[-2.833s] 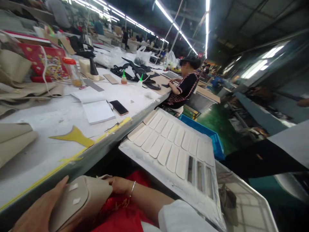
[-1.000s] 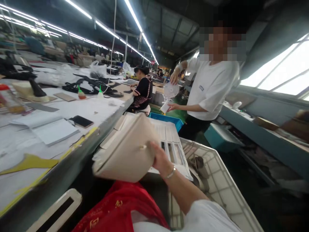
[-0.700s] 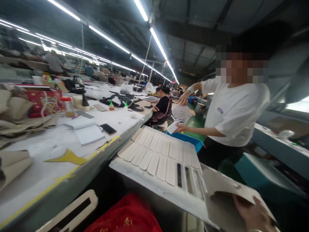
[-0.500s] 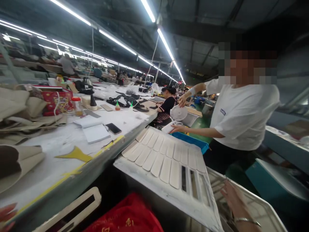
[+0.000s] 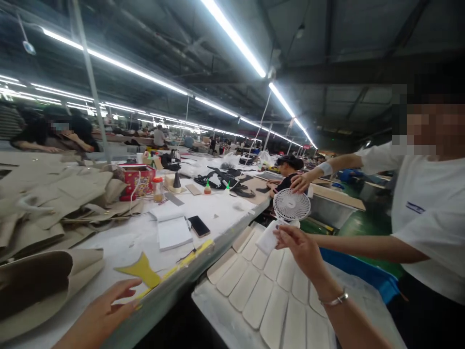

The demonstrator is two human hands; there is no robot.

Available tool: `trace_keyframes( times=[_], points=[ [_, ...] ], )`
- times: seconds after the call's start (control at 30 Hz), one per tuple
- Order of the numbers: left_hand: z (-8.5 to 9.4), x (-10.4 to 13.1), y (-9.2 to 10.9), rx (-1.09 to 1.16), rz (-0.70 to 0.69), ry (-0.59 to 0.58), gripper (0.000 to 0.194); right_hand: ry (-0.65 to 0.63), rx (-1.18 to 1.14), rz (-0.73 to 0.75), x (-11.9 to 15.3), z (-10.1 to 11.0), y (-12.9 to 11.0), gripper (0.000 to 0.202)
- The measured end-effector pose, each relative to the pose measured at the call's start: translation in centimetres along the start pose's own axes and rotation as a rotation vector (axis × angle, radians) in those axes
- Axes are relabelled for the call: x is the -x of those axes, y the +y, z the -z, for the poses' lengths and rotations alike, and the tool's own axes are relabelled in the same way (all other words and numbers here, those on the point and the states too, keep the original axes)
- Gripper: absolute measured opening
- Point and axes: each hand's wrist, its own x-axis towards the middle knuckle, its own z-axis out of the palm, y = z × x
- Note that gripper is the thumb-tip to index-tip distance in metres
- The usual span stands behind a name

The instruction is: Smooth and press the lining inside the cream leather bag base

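A small white fan (image 5: 291,204) is held out above the rack of pale pieces, its round grille facing me. A co-worker's hand (image 5: 301,182) touches the top of the grille; that person's other arm reaches behind my hand. My right hand (image 5: 300,247), with a bracelet at the wrist, closes its thumb and fingers at the fan's white base (image 5: 268,237). Over the table's front edge, my left hand (image 5: 109,308) is open, fingers apart and holding nothing. Just beyond its fingertips lies a yellow cut piece (image 5: 141,270).
Pale rounded strips (image 5: 267,300) lie in rows on the board at front right, beside a blue crate (image 5: 363,269). The white table bears a notebook (image 5: 174,233), a phone (image 5: 199,226), bottles and beige material (image 5: 72,189). A co-worker (image 5: 428,208) stands at right.
My view has swung right and upward. My right hand has risen from low right to the fan's base. The left hand has come further into view. The fan appears nearer.
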Motion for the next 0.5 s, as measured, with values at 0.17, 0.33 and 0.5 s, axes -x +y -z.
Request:
trace_keyframes(
  times=[0.17,0.33,0.5],
  points=[
    [-5.3,-9.5,0.8,0.056,0.054,-0.037,0.063,0.371,0.287,0.102,-6.5,3.8,2.4,0.041],
    [-15.5,-18.6,11.5,0.385,0.134,-0.319,0.088,0.515,0.218,-0.187,-13.4,9.4,6.9,0.053],
    [-26.4,-21.2,21.3,0.456,0.126,-0.720,0.089,0.373,0.135,-0.349,-18.4,12.4,11.5,0.057]
  ],
)
